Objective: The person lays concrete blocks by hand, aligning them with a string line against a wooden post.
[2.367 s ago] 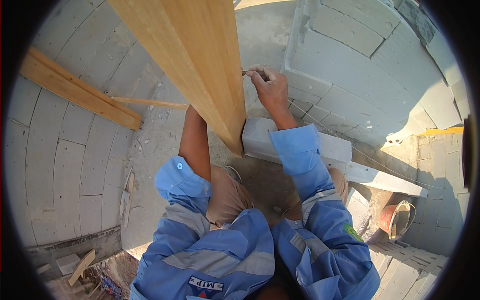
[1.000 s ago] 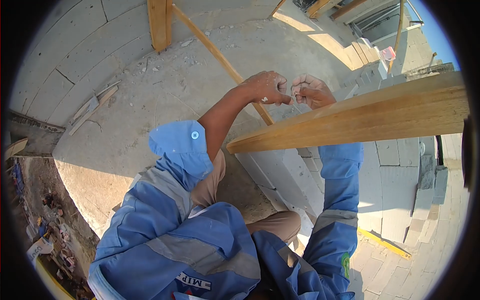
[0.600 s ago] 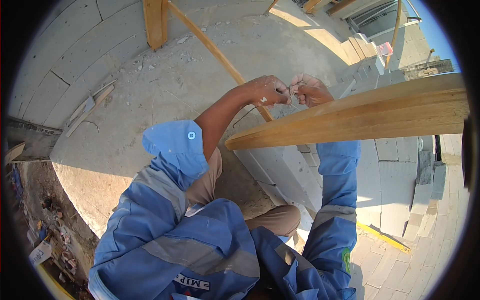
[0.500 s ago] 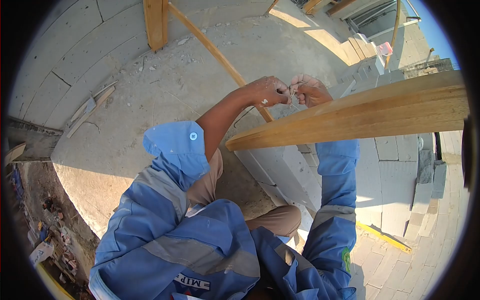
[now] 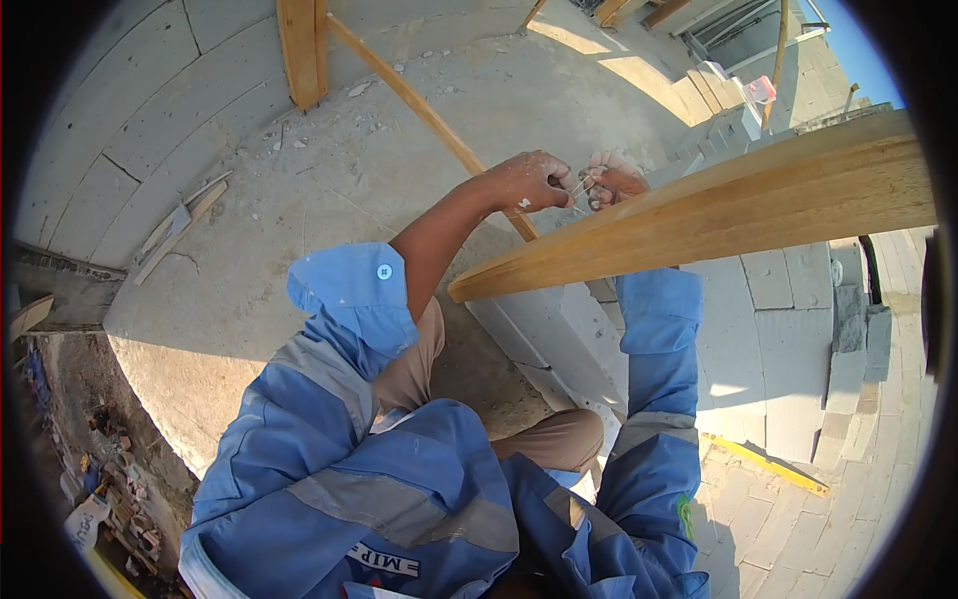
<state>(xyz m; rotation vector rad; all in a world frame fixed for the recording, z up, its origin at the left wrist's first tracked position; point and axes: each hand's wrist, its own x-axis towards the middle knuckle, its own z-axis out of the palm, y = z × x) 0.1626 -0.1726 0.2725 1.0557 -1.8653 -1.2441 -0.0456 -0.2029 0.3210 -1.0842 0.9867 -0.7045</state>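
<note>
My left hand [image 5: 539, 183] is closed in a pinch on a thin pale string [image 5: 580, 188], its back dusted white. Just right of it, my right hand [image 5: 614, 181] has curled fingers at the other end of the string. A thick wooden beam [image 5: 699, 217] crosses in front of my right forearm and hides part of it. Behind my left wrist runs a thin wooden strip [image 5: 429, 115], slanting down to the beam. Pale blocks [image 5: 569, 334] stand below the beam.
A pale block wall [image 5: 130, 140] curves along the upper left, with an upright post [image 5: 302, 55] against it. Wood scraps [image 5: 182, 225] lie on the concrete floor [image 5: 249, 270]. A yellow level [image 5: 766, 463] rests at lower right. Rubble [image 5: 120, 479] lies at lower left.
My hands have moved slightly apart, and more of the string shows between them. My right hand's fingers have shifted. The view has turned slightly.
</note>
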